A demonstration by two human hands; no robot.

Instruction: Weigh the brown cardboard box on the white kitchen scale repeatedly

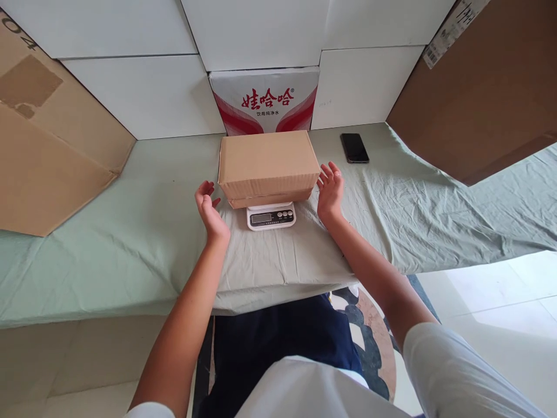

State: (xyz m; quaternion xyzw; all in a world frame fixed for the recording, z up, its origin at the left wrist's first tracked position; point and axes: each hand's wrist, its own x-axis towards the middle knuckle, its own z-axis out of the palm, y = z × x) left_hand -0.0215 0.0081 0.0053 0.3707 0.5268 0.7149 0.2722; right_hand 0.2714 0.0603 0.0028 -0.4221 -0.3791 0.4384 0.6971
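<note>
A brown cardboard box [267,159] rests on a white kitchen scale [272,217], covering the scale's platform; its front panel with a small display and buttons sticks out below. My left hand [210,209] is just left of the box with its fingers apart and curved, and a small gap shows between them. At the box's right side, my right hand [331,188] has its fingers loosely spread, their tips close to the right edge; whether they touch it I cannot tell. Neither hand holds anything.
A black smartphone [354,148] lies behind and right of my right hand. A white and red carton [265,101] stands behind the box against white panels [261,35]. Large cardboard sheets [56,145] flank the left, another brown carton [487,93] the right. A pale green cloth [143,232] covers the table.
</note>
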